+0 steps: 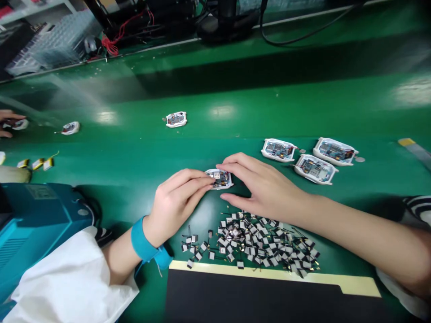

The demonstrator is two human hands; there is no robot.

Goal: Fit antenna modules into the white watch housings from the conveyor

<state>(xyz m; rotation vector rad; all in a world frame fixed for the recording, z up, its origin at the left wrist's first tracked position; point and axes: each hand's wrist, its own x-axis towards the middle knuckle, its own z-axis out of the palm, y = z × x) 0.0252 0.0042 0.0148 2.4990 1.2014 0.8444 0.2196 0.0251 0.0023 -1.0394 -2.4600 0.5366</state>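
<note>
A small white-framed circuit board module [218, 178] lies on the green bench, pinched between the fingertips of my left hand [177, 205] and my right hand [262, 188]. Its middle is partly covered by my fingers. Below my right palm spreads a loose pile of small black-and-white components with thin wires [251, 244]. Several similar modules [279, 150] lie to the upper right, beyond my right hand. A blue wrist strap [144, 242] circles my left wrist.
A co-worker's hand [10, 123] holds a module at the far left. Small yellow batteries [37, 163] lie nearby. A teal machine [33, 220] stands at lower left, and a black tray with a cream edge [269, 280] lies along the bottom. Cables and equipment sit beyond the bench's far edge.
</note>
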